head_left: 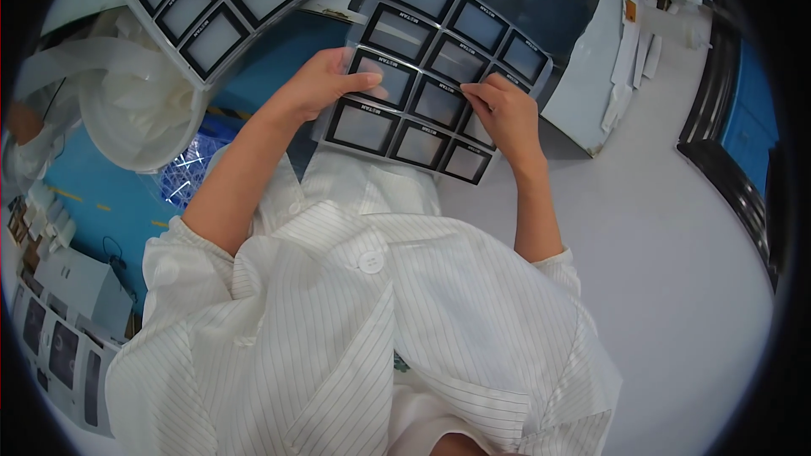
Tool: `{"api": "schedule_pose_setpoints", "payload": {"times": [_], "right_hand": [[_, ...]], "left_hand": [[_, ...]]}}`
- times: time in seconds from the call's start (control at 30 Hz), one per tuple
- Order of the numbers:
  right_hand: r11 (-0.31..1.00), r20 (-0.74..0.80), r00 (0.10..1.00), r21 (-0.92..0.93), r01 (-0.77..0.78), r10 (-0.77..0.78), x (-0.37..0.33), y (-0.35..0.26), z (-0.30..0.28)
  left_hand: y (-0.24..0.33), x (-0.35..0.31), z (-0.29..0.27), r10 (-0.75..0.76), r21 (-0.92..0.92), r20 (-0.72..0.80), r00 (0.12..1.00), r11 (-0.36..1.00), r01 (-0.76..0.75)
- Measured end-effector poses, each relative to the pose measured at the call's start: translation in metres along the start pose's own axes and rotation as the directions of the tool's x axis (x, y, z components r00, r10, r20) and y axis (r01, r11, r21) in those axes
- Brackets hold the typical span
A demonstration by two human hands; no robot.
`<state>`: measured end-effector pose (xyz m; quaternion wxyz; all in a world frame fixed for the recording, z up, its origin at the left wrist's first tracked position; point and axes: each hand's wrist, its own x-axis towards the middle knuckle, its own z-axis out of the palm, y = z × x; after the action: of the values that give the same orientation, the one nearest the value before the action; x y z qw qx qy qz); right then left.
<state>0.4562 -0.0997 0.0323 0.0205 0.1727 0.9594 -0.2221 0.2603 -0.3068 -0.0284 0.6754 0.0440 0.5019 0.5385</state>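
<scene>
Clear tray [322,128] sits tilted in front of the person, above the lap, its long rows slanting down to the right. It carries black-framed panels [365,125] with greyish, see-through middles, set side by side.

Left hand [328,86]: clamped on the tray's left edge, thumb lying over the front of one panel. Right hand [500,110]: over the tray's right part, thumb and fingertips bunched close at a panel; cannot tell whether they close on anything.

Second tray [196,76], with similar panels, at upper left, apart from the first. Below it, white round tub [100,137] holding pale, crumpled material. Just beside the tub, blue basket [184,173] with whitish strips showing. Blue floor [89,176] with yellow dashes lies beyond.

Dark glossy sheet [553,4] stands behind the tray, reflecting a light. Person wears a pale striped coat [338,321]. Far right: blue object [748,110] with a black ribbed edge.
</scene>
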Motion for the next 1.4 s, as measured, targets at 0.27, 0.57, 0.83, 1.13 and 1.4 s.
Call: {"api": "schedule_pose_setpoints", "payload": {"times": [0.27, 0.57, 0.83, 1.13, 1.4], "right_hand": [[0.999, 0.024, 0.999, -0.009, -0.048, 0.048, -0.013, 0.010, -0.006], [0.992, 0.073, 0.993, -0.093, -0.090, 0.097, -0.027, 0.020, -0.016], [0.989, 0.082, 0.990, -0.108, -0.104, 0.113, -0.032, 0.024, -0.022], [0.961, 0.157, 0.978, -0.261, -0.090, 0.134, -0.041, 0.037, -0.021], [0.668, 0.262, 0.805, -0.714, -0.209, 0.532, -0.078, 0.092, -0.038]], "left_hand": [[-0.003, 0.000, 0.000, 0.012, 0.004, 0.013, 1.000, 1.000, -0.012], [-0.006, 0.002, 0.000, 0.009, -0.014, 0.012, 1.000, 1.000, -0.009], [-0.005, 0.002, -0.001, 0.004, -0.034, 0.024, 1.000, 0.999, -0.004], [-0.003, 0.001, -0.001, -0.007, -0.028, 0.017, 1.000, 1.000, 0.008], [0.001, -0.001, -0.001, -0.024, -0.053, 0.052, 0.998, 0.998, 0.027]]}}
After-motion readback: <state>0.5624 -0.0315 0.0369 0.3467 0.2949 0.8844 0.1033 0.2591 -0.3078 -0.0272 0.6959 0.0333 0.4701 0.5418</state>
